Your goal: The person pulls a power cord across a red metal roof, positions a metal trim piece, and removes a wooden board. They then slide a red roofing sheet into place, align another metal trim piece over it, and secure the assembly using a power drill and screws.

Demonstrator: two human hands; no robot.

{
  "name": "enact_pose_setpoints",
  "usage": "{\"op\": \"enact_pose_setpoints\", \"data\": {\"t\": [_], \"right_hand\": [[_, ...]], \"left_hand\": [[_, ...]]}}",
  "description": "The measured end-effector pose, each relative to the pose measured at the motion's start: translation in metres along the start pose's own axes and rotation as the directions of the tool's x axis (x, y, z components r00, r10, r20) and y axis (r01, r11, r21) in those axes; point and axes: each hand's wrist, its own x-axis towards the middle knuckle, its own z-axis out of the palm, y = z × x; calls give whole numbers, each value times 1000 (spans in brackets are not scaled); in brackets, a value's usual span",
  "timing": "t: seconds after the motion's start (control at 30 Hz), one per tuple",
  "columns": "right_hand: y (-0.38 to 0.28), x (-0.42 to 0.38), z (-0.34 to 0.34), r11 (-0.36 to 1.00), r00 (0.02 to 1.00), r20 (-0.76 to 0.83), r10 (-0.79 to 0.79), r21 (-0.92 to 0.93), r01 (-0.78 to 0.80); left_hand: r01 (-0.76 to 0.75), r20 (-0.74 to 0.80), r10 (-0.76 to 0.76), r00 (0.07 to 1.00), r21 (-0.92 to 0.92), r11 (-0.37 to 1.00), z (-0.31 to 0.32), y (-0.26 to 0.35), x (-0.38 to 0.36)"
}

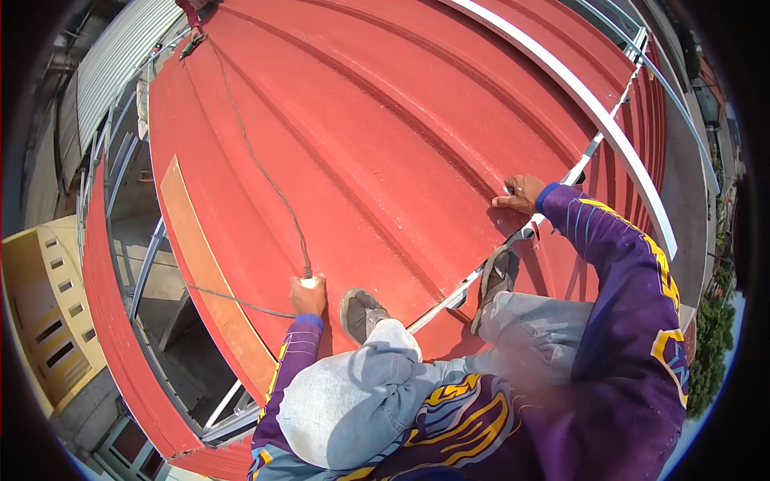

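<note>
My left hand [309,298] is closed around a white cord connector [309,282] just above the red sheet. A dark cable [269,172] runs from the connector up across the roof, and another cord [241,301] trails off to the left from the same hand. My right hand [523,195] rests on the red metal roofing [361,160] beside a raised rib, near the pale metal strip [573,172]. Its fingers are curled, and whatever they may hold is too small to name. My shoes [362,314] stand on either side of the strip.
At the top left, a co-worker's hand [195,34] is at a dark green power tool [191,48]. A long white metal profile [609,120] arches across the right. An orange-brown board [208,264] borders an opening in the roof [188,345] with metal framing.
</note>
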Motion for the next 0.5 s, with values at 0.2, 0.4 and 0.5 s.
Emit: {"op": "enact_pose_setpoints", "data": {"t": [0.2, 0.4, 0.5], "right_hand": [[3, -3, 28, 990, 964, -264, -24, -142, -15], [12, 1, 40, 995, 897, -430, -97, -23, 96], [6, -7, 40, 999, 914, -405, -36, -15, 33]], "left_hand": [[-10, -57, 10, 998, -2, 1000, 2, 0, -2], [8, -86, -10, 996, -23, 1000, 0, 7, -4], [37, -116, -38, 993, -10, 999, 6, 5, -5]]}}
